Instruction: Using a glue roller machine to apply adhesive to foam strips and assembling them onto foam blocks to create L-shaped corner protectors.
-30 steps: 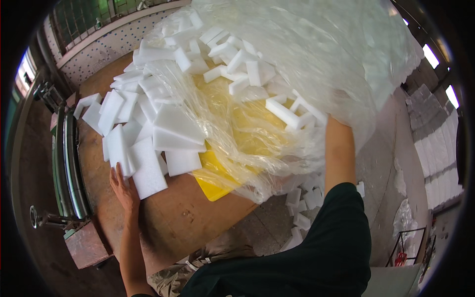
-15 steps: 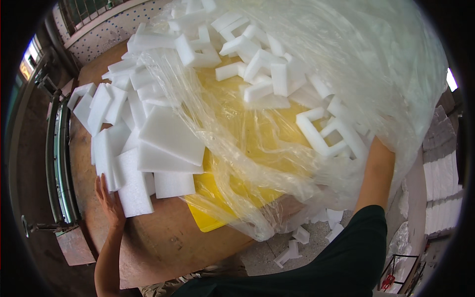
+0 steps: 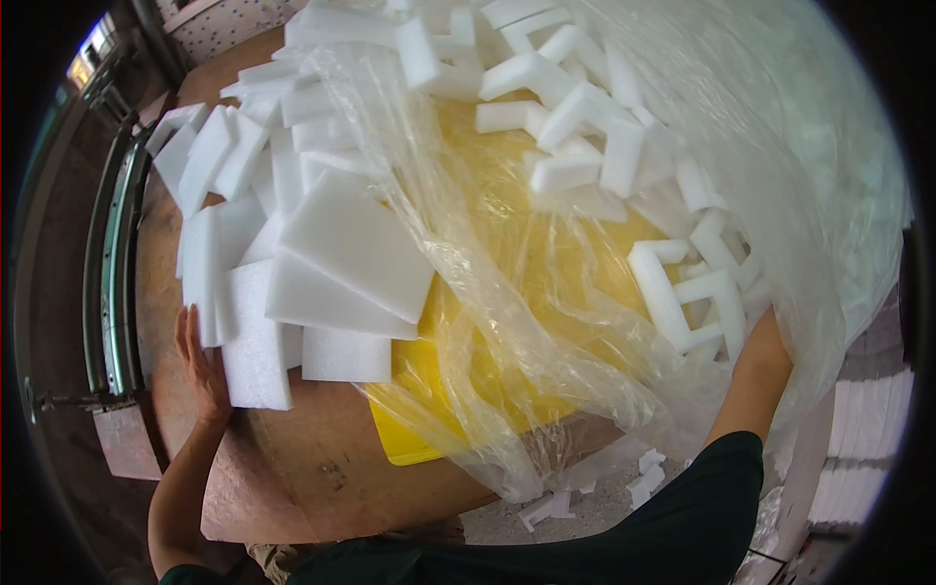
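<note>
My left hand (image 3: 203, 375) rests at the left of the wooden table, its fingers stretched out along the edge of upright white foam pieces (image 3: 201, 278). Flat foam sheets (image 3: 356, 244) and a foam block (image 3: 346, 355) lie beside these. On the right, my right hand (image 3: 773, 336) reaches under a large clear plastic bag (image 3: 780, 175); its fingers are hidden there. Close to it, L-shaped and U-shaped foam pieces (image 3: 673, 310) lie inside the bag. A yellow board (image 3: 405, 429) shows beneath the crumpled film.
The brown wooden table (image 3: 322, 468) has a curved-looking front edge in this view. A metal rail (image 3: 117, 283) runs along its left side. Foam scraps (image 3: 549, 507) lie on the floor in front, and stacked white sheets (image 3: 863, 419) stand at the right.
The view has shifted, so the foam and bag sit farther right. My left hand still lies against the foam pieces, and my right hand remains under the plastic.
</note>
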The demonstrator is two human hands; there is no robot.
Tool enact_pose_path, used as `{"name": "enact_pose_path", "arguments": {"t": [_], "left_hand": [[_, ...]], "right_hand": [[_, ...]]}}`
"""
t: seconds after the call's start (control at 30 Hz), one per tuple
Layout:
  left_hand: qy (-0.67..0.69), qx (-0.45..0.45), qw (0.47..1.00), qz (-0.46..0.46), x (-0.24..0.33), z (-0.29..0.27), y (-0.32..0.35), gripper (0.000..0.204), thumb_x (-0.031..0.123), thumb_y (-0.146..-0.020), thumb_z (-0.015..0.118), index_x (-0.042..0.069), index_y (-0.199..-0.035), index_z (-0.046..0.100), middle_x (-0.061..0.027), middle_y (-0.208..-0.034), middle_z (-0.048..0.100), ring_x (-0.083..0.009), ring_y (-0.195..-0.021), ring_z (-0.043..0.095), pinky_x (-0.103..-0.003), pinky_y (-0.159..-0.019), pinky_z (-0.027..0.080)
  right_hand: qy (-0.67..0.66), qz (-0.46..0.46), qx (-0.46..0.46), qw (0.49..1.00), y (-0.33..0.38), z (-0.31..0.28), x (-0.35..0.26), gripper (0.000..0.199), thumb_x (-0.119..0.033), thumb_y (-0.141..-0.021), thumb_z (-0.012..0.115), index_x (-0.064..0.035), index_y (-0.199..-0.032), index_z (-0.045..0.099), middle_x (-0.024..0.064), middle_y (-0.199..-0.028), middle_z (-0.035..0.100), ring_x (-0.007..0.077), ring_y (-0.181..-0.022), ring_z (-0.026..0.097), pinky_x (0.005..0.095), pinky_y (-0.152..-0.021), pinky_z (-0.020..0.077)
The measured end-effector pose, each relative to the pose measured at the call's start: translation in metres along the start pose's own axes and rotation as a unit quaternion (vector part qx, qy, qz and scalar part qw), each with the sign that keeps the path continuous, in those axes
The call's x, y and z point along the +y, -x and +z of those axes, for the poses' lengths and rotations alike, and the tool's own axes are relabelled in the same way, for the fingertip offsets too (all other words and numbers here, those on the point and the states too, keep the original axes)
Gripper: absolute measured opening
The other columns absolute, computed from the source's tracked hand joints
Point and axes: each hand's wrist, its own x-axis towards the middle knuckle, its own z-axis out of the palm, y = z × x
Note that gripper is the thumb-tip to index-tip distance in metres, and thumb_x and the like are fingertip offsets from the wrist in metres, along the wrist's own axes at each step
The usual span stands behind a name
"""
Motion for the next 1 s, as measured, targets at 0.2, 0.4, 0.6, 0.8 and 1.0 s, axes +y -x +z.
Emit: {"name": "enact_pose_path", "arguments": {"t": [0.2, 0.4, 0.6, 0.8, 1.0], "left_hand": [[0.016, -0.003, 1.000, 0.000, 0.005, -0.002, -0.001, 0.061, 0.001, -0.096, 0.051, 0.010, -0.154, 0.036, -0.0208, -0.157, 0.031, -0.0394, -0.146, 0.030, -0.052, -0.121, 0.024], [0.022, 0.000, 0.999, -0.024, 0.013, -0.006, 0.000, 0.062, 0.001, -0.095, 0.053, 0.013, -0.154, 0.038, -0.0218, -0.157, 0.030, -0.0417, -0.145, 0.031, -0.052, -0.119, 0.028], [0.010, 0.001, 1.000, -0.024, 0.017, -0.003, -0.001, 0.063, 0.002, -0.094, 0.058, 0.015, -0.153, 0.039, -0.0207, -0.157, 0.031, -0.0422, -0.144, 0.033, -0.051, -0.118, 0.031], [0.030, 0.008, 0.999, -0.033, 0.019, -0.003, -0.001, 0.063, 0.006, -0.095, 0.059, 0.021, -0.153, 0.040, -0.0209, -0.157, 0.029, -0.0428, -0.144, 0.033, -0.053, -0.117, 0.031], [0.014, 0.011, 0.999, -0.040, 0.017, -0.002, 0.000, 0.065, 0.009, -0.095, 0.059, 0.024, -0.155, 0.038, -0.0230, -0.157, 0.030, -0.0435, -0.145, 0.030, -0.053, -0.118, 0.028]], "right_hand": [[-0.042, 0.010, -0.036, 0.998, 0.004, 0.024, 0.005, 0.046, -0.034, -0.094, 0.058, -0.0039, -0.128, 0.058, 0.0178, -0.121, 0.066, 0.0348, -0.114, 0.063, 0.0538, -0.092, 0.0516], [-0.083, 0.012, -0.060, 0.995, 0.019, 0.041, -0.005, 0.047, -0.035, -0.095, 0.057, -0.0045, -0.130, 0.056, 0.0176, -0.123, 0.065, 0.0350, -0.115, 0.062, 0.0548, -0.093, 0.0509], [-0.126, 0.009, -0.080, 0.989, 0.046, 0.057, -0.024, 0.048, -0.037, -0.095, 0.056, -0.0050, -0.132, 0.055, 0.0174, -0.125, 0.064, 0.0353, -0.116, 0.062, 0.0558, -0.095, 0.0502], [-0.168, -0.015, -0.081, 0.982, 0.093, 0.054, -0.068, 0.050, -0.038, -0.096, 0.055, -0.0056, -0.134, 0.054, 0.0173, -0.127, 0.064, 0.0355, -0.117, 0.061, 0.0568, -0.096, 0.0494], [-0.212, -0.045, -0.093, 0.972, 0.141, 0.068, -0.116, 0.051, -0.039, -0.097, 0.054, -0.0062, -0.136, 0.052, 0.0171, -0.128, 0.063, 0.0357, -0.119, 0.060, 0.0578, -0.097, 0.0487]]}}
